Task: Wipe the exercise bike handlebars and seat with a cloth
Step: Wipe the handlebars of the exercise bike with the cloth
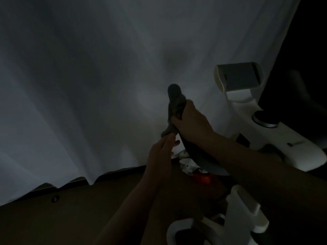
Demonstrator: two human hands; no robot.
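The room is dim. A dark handlebar (174, 90) of the white exercise bike (276, 138) rises at the centre, its rounded tip bare. My right hand (191, 121) grips the handlebar below the tip with a grey cloth (174, 108) wrapped round it. A loose corner of the cloth hangs down at the left. My left hand (162, 149) pinches that corner from below with its fingertips. The seat is not in view.
A pale curtain (88, 85) fills the background, ending above a brown floor (70, 209). The bike's display holder (238, 76) and a round knob (265, 119) stand to the right. White frame parts (244, 209) sit at the bottom right. Crumpled white and red items (192, 167) lie on the floor.
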